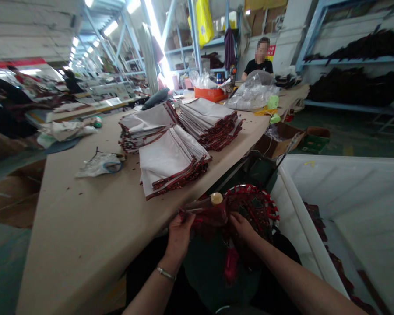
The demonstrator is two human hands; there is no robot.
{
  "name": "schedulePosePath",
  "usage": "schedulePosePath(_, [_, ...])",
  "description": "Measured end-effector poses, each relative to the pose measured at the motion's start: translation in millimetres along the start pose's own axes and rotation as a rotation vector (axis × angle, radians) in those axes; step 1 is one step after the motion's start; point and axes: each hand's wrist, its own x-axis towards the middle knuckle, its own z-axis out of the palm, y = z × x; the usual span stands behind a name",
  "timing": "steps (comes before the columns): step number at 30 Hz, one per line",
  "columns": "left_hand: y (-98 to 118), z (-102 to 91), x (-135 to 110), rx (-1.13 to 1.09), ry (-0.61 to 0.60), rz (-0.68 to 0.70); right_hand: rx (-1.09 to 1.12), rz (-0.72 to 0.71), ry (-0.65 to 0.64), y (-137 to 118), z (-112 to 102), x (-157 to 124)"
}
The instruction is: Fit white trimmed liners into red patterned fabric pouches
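Note:
Just off the table's edge, a dark red, shiny piece of cloth stretches between my two hands. My left hand pinches its left end, thumb on top. At its right end, the fingers of my right hand are closed on the fabric, partly hidden by it. A small round cream-coloured thing shows at the cloth's top edge; I cannot tell what it is. Behind my right hand sits a round basket with a red-and-white rim, holding dark red patterned fabric. A bright pink-red piece hangs below, blurred.
Folded white cloths with red edging lie in several stacks on the brown table. A crumpled white bag lies left of them. A large white bin stands close on my right. Across the table sits a person.

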Motion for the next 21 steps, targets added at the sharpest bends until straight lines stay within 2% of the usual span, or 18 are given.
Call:
schedulePosePath(2, [8,-6.5,-1,0.048,-0.008,-0.019,-0.045,-0.15,-0.06,-19,-7,-4])
schedulePosePath(5, [18,-1.1,-6,0.094,-0.068,-0.023,-0.08,-0.356,-0.298,-48,-10,-9])
schedulePosePath(8, [39,16.2,-10,0.047,-0.176,0.045,0.067,-0.311,-0.52,-71,-7,-6])
schedulePosePath(10, [66,27.7,-12,0.047,-0.237,0.138,0.173,-0.28,-0.548,-89,-5,-2])
schedulePosePath(12, [98,35.0,-12,0.129,-0.26,0.293,0.236,-0.313,-0.462,-118,-3,-2])
schedulePosePath(14, [130,35.9,-11,0.238,-0.244,0.475,0.314,-0.381,-0.313,-157,-2,-8])
schedulePosePath(16, [156,29.1,-6,0.292,-0.181,0.61,0.403,-0.442,-0.159,-199,-5,-20])
schedulePosePath(18, [171,14.9,3,0.341,-0.05,0.674,0.427,-0.44,-0.053,-229,-14,-31])
schedulePosePath(20, [178,-3.6,15,0.456,0.107,0.702,0.327,-0.386,0.018,-236,-31,-34])
schedulePosePath(21, [178,-13.0,21,0.541,0.161,0.714,0.223,-0.377,0.058,-229,-41,-32])
